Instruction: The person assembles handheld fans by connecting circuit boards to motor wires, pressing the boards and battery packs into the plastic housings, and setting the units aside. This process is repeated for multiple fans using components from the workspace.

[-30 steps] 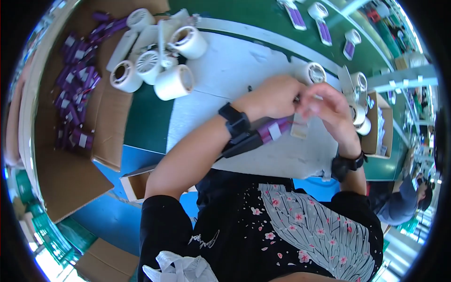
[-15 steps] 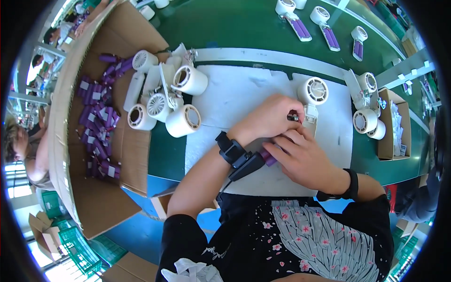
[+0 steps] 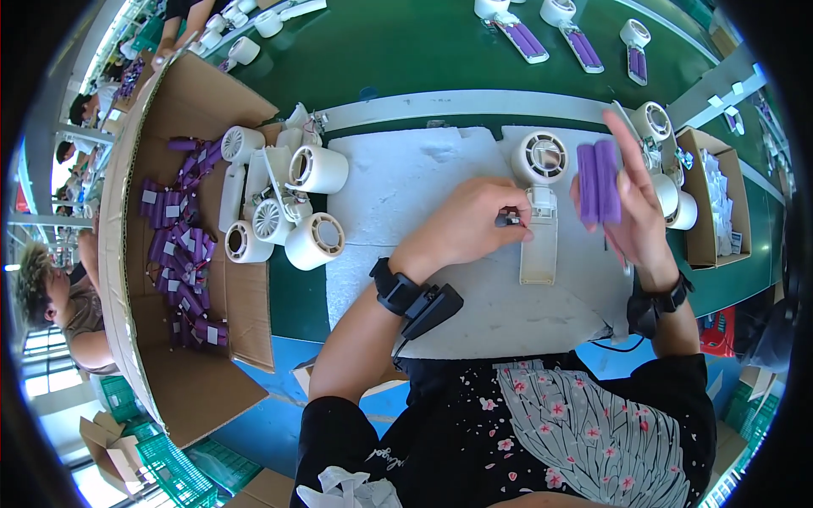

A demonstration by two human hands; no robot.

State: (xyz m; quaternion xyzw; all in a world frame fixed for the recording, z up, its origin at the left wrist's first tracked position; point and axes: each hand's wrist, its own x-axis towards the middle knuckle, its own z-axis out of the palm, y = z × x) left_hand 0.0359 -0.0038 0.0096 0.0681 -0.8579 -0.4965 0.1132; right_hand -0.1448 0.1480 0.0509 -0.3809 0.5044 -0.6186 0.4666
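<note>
On the pale foam mat lies a white handheld fan, its round head at the far end and its open handle shell pointing toward me. Beside the top of the handle, my left hand pinches a small dark connector between thumb and fingers, with a bit of red at the fingertips. My right hand is raised to the right of the fan. It holds a purple two-cell battery pack by its side, with one finger stretched upward. That hand's lower fingers are partly hidden.
A cardboard box of purple battery packs stands at left. White fan bodies crowd beside it, and more fan bodies lie at right near a small carton. Battery-fitted fans rest beyond the pale rail. Another person sits at left.
My hands have moved apart. The right one has swung right and up with the battery pack, uncovering the handle shell. My left hand stays close to the fan, with the small connector now showing.
</note>
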